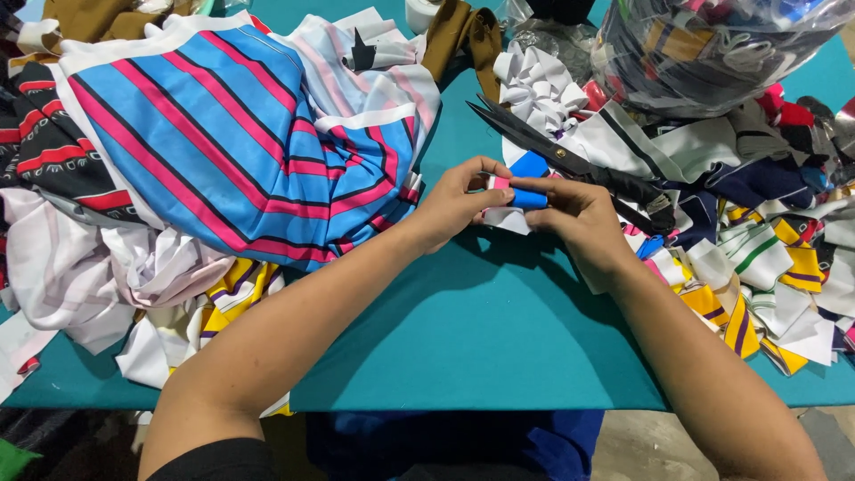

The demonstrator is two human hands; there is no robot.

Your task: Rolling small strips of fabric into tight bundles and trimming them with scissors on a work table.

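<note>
My left hand (456, 207) and my right hand (574, 218) meet over the teal table (481, 338), both pinching one small folded fabric piece (517, 194) that is blue, pink and white. The left thumb and fingers grip its pink end. My right fingers press on its blue part. Black scissors (570, 165) lie just behind the hands, blades pointing to the upper left, handles partly hidden by my right hand.
A large blue, pink and white striped garment (232, 134) lies heaped at the left over other cloth. Several striped fabric scraps (766, 258) pile up at the right. A clear plastic bag (712, 44) stuffed with fabric stands at the back right. Brown cloth (463, 36) lies behind.
</note>
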